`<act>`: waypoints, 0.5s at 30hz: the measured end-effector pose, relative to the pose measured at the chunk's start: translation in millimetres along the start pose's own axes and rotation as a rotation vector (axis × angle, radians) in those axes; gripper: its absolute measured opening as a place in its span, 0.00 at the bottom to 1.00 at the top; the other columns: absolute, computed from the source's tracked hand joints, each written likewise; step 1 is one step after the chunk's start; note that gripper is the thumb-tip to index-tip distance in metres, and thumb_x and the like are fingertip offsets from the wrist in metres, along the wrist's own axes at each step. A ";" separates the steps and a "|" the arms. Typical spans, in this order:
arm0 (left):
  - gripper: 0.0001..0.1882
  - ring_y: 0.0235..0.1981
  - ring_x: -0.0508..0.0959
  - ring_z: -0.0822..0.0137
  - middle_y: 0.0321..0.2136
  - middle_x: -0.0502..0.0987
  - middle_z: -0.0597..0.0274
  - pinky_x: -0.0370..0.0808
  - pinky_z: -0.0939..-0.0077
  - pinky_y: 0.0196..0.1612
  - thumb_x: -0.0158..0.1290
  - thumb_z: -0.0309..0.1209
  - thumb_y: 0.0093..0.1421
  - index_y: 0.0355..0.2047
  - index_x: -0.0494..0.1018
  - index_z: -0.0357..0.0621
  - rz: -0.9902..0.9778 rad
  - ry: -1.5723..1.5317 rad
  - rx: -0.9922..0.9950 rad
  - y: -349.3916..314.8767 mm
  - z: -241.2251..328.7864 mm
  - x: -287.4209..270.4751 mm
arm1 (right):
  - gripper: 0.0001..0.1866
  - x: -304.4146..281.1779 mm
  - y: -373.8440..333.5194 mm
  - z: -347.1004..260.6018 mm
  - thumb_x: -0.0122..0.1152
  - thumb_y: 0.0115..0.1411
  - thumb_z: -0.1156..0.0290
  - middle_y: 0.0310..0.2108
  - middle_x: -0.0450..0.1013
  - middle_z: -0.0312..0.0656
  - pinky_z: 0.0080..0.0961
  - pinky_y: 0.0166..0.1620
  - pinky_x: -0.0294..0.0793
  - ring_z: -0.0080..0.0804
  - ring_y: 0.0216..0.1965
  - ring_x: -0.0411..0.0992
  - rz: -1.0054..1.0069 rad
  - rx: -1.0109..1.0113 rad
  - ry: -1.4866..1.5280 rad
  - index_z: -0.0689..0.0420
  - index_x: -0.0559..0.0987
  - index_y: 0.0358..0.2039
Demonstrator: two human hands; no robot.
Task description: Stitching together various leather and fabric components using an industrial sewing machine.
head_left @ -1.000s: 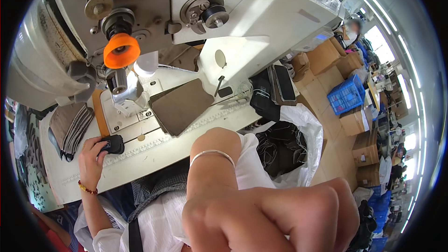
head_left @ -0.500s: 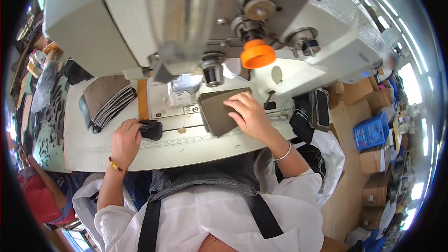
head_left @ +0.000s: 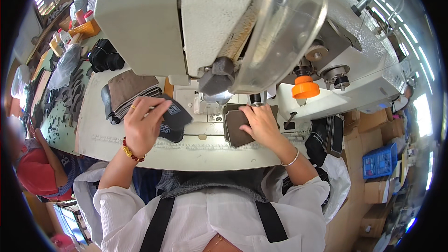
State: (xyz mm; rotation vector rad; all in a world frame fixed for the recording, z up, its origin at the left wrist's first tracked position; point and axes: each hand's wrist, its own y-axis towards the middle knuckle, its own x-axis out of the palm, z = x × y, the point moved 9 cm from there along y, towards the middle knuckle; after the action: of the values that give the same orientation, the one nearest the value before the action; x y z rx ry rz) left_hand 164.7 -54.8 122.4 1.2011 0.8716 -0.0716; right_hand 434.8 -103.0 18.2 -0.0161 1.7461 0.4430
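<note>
My left hand (head_left: pixel 142 123) is raised over the left side of the sewing machine bed, thumb and fingers pinching a dark grey fabric piece (head_left: pixel 176 112) with a small printed patch. Below it, another dark piece (head_left: pixel 172 134) lies on the table. My right hand (head_left: pixel 262 123) rests on a stack of brown-grey flat pieces (head_left: pixel 239 133), thumb and forefinger apart; its other fingertips are partly hidden. The sewing machine's white head (head_left: pixel 210 14) hangs over the work. Left of the needle area sits a pile of folded brown pieces with dark edges (head_left: pixel 133 86).
An orange knob (head_left: pixel 305 87) projects from the machine. Black pieces (head_left: pixel 322 135) lie at the table's right end. A blue basket (head_left: pixel 379 161) and cardboard boxes (head_left: pixel 375 191) stand farther right. At left, a person in red (head_left: pixel 39 172) sits by a green table (head_left: pixel 58 128) with dark cut pieces.
My left hand has lifted from the table, bringing up a dark piece. My right hand stays over the brown-grey stack, its fingers reaching farther across. The whole view has shifted.
</note>
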 end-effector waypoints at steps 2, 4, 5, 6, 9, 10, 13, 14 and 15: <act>0.18 0.33 0.81 0.58 0.34 0.79 0.55 0.81 0.70 0.32 0.60 0.16 0.42 0.37 0.82 0.35 0.084 -0.199 0.231 11.2 27.1 -10.5 | 0.23 -6.9 6.2 -1.0 0.75 0.47 0.70 0.45 0.71 0.43 0.41 0.54 0.67 0.43 0.50 0.70 0.065 0.014 0.021 0.57 0.78 0.45; 0.16 0.35 0.84 0.58 0.33 0.81 0.52 0.84 0.72 0.35 0.62 0.19 0.44 0.37 0.82 0.32 0.130 -0.246 0.428 17.4 49.3 -13.5 | 0.18 -21.0 13.4 1.0 0.72 0.51 0.73 0.39 0.75 0.43 0.38 0.53 0.68 0.44 0.45 0.73 0.131 0.057 0.123 0.56 0.80 0.43; 0.15 0.35 0.84 0.58 0.33 0.82 0.52 0.84 0.72 0.36 0.62 0.20 0.45 0.37 0.82 0.33 0.150 -0.268 0.478 20.2 56.5 -13.0 | 0.11 -38.2 13.6 -3.9 0.69 0.55 0.75 0.36 0.78 0.45 0.38 0.49 0.71 0.46 0.42 0.75 0.234 0.011 0.198 0.57 0.81 0.39; 0.14 0.36 0.85 0.58 0.33 0.82 0.53 0.85 0.72 0.37 0.62 0.21 0.47 0.37 0.83 0.33 0.168 -0.279 0.526 22.5 62.4 -12.0 | 0.11 -49.0 15.9 -8.4 0.69 0.55 0.75 0.36 0.78 0.45 0.38 0.49 0.71 0.46 0.42 0.75 0.251 -0.013 0.199 0.57 0.81 0.39; 0.13 0.37 0.85 0.58 0.34 0.83 0.53 0.86 0.71 0.38 0.62 0.22 0.49 0.37 0.82 0.34 0.224 -0.304 0.595 29.0 71.2 -9.9 | 0.03 -79.5 19.2 -17.6 0.65 0.59 0.74 0.32 0.78 0.46 0.40 0.39 0.75 0.49 0.35 0.76 0.321 -0.033 0.437 0.59 0.81 0.32; 0.13 0.37 0.85 0.58 0.35 0.83 0.52 0.86 0.71 0.38 0.62 0.22 0.49 0.37 0.82 0.33 0.245 -0.296 0.628 29.2 74.2 -9.9 | 0.03 -82.7 21.8 -21.7 0.65 0.59 0.74 0.32 0.78 0.46 0.40 0.39 0.75 0.49 0.35 0.76 0.323 -0.035 0.440 0.59 0.81 0.32; 0.11 0.37 0.86 0.59 0.34 0.83 0.52 0.86 0.72 0.36 0.61 0.22 0.51 0.36 0.81 0.34 0.270 -0.275 0.629 33.3 74.3 -6.2 | 0.10 -71.7 29.8 -30.5 0.66 0.62 0.76 0.35 0.80 0.43 0.28 0.41 0.75 0.33 0.36 0.78 0.205 -0.081 0.273 0.62 0.82 0.45; 0.10 0.37 0.86 0.59 0.33 0.83 0.52 0.86 0.72 0.35 0.61 0.22 0.51 0.36 0.81 0.34 0.274 -0.237 0.633 33.6 73.8 -3.7 | 0.10 -69.3 31.0 -27.7 0.66 0.62 0.76 0.35 0.80 0.43 0.28 0.41 0.75 0.33 0.36 0.78 0.230 -0.091 0.272 0.62 0.82 0.45; 0.09 0.35 0.85 0.60 0.31 0.83 0.55 0.86 0.73 0.35 0.62 0.22 0.51 0.34 0.81 0.36 0.282 -0.214 0.633 34.4 72.4 -0.3 | 0.11 -59.2 32.7 -24.6 0.67 0.62 0.76 0.36 0.79 0.41 0.26 0.42 0.75 0.30 0.37 0.77 0.184 -0.091 0.250 0.63 0.82 0.44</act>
State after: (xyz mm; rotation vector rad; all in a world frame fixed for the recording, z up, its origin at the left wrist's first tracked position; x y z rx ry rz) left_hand 220.8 -101.4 155.7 1.8589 0.4898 -0.2565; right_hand 417.0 -93.7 87.3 0.0253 1.9803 0.6792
